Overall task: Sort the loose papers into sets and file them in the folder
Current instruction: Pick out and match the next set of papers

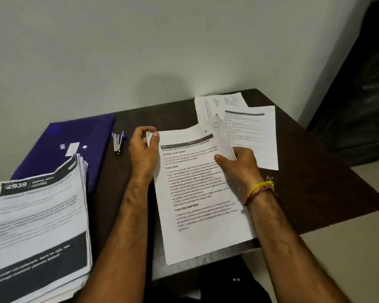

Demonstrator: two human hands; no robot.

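Note:
A set of printed sheets (197, 193) lies in the middle of the dark table, its top page headed with task text. My left hand (143, 149) pinches the set's top left corner between thumb and fingers. My right hand (238, 165) holds the upper right part of the set, thumb on the page, where the top sheet's corner curls up. A purple folder (83, 141) lies shut at the back left. A thick stack of loose papers (37, 226) rests at the front left, partly on the folder.
A stapler (118, 142) with a blue end lies between the folder and my left hand. Two more printed sheets (249, 127) lie at the back right of the table (315, 193). A dark object (363, 106) stands beside the table on the right.

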